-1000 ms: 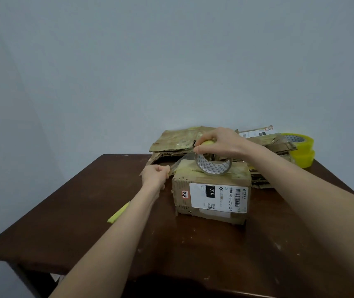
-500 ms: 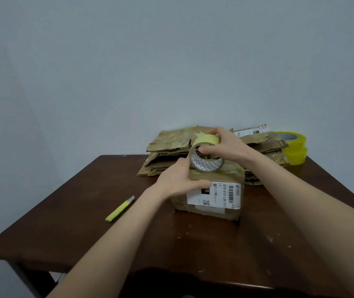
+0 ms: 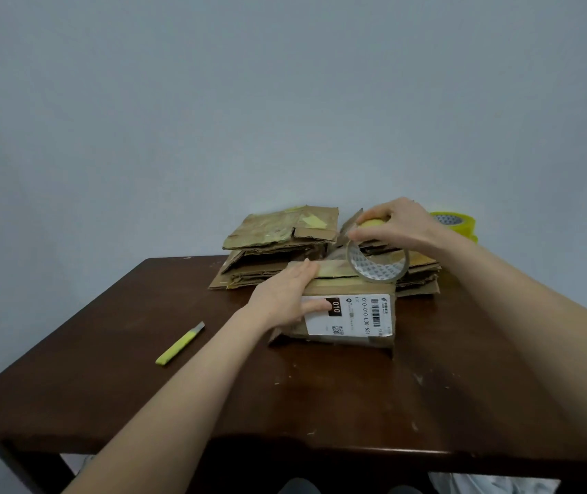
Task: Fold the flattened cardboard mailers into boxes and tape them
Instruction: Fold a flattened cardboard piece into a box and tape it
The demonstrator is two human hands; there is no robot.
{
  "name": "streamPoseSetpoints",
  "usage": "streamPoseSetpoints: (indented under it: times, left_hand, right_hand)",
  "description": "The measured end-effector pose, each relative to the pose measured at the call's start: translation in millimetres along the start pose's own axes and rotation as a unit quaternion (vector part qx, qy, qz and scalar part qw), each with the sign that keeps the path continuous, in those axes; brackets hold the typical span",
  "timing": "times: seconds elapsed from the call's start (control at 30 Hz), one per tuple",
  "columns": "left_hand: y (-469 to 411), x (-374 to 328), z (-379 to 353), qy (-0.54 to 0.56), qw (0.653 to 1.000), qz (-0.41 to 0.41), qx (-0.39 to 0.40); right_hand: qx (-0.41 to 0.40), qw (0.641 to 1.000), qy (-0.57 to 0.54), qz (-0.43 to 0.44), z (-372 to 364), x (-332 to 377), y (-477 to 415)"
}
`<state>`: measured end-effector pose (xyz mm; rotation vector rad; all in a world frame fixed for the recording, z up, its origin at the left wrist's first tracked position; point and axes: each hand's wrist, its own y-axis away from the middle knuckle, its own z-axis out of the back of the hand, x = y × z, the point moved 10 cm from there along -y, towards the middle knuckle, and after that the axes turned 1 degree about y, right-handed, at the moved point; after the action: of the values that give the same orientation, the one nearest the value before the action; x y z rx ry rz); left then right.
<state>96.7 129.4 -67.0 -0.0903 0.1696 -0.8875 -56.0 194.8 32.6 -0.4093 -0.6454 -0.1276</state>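
While a yellow knife (image 3: 179, 344) lies left on the dark surface (image 3: 106, 386), the left hand (image 3: 285, 297) presses flat on the left top edge of the folded box (image 3: 352, 336), fingers straight and together, thumb on its white label (image 3: 360, 315). Flattened mailers (image 3: 277, 240) are stacked far behind the box. The right hand (image 3: 399, 226) pinches the tape roll (image 3: 377, 265) from above, tilted at the box's top right corner. Spare yellow tape rolls (image 3: 459, 224) sit far right.

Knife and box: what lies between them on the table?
In the head view, only the forearm of the left hand crosses between the knife and the box; the hand presses the box's left end. The table there is otherwise bare.
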Motion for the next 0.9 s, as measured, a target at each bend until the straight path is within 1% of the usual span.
streamPoseSetpoints:
  times: [0.07,0.1,0.13,0.17,0.2,0.27,0.33,0.37,0.4,0.43,0.5,0.53,0.6,0.67,0.73,0.8,0.9]
  left_hand:
    - [12,24,-31,-0.002,0.997,0.043,0.066]
    - [26,42,-54,-0.023,0.991,0.071,0.114]
    - [41,59,-75,-0.048,0.982,0.099,0.151]
    - [52,72,-86,-0.059,0.979,0.122,0.155]
    - [55,78,-84,-0.055,0.982,0.136,0.117]
    - [45,69,-46,-0.017,0.989,0.141,-0.042]
    - [34,45,12,0.041,0.969,0.127,-0.208]
    - [27,31,34,0.066,0.959,0.107,-0.253]
    - [18,14,46,0.083,0.959,0.074,-0.262]
    - [6,-4,47,0.089,0.968,0.036,-0.232]
    - [-15,-35,24,0.074,0.991,-0.012,-0.109]
    - [-22,-44,11,0.044,0.997,-0.024,-0.062]
    - [-32,-56,-6,-0.042,0.998,-0.05,-0.009]
    - [-36,-62,-21,-0.136,0.988,-0.071,0.029]
    - [-36,-58,-28,-0.182,0.98,-0.07,0.042]
    - [-34,-42,-32,-0.174,0.982,-0.061,0.043]
    - [-17,-1,-46,-0.093,0.993,-0.027,0.064]
  right_hand:
    - [0.008,0.998,0.054,-0.012,9,-10,1]
    - [-0.003,0.998,0.053,-0.023,17,-20,1]
    - [-0.018,0.999,0.027,-0.034,26,-32,1]
    - [-0.032,0.998,-0.009,-0.046,33,-43,2]
    - [-0.04,0.997,-0.036,-0.056,35,-50,3]
    - [-0.027,0.997,-0.04,-0.053,25,-52,1]
    - [-0.007,0.999,-0.028,-0.046,12,-47,-2]
    - [-0.005,0.999,-0.027,-0.046,8,-47,-3]
    - [-0.005,0.998,-0.031,-0.049,5,-50,-3]
    - [-0.006,0.998,-0.036,-0.052,1,-53,-3]
    - [-0.006,0.998,-0.04,-0.057,-7,-60,0]
    - [-0.007,0.997,-0.041,-0.061,-10,-63,2]
    - [-0.013,0.997,-0.04,-0.066,-12,-64,6]
    - [-0.02,0.996,-0.056,-0.066,-13,-63,9]
    - [-0.026,0.994,-0.086,-0.061,-16,-58,12]
    - [-0.025,0.991,-0.121,-0.054,-27,-48,13]
    - [0.001,0.986,-0.156,-0.053,-63,-32,5]
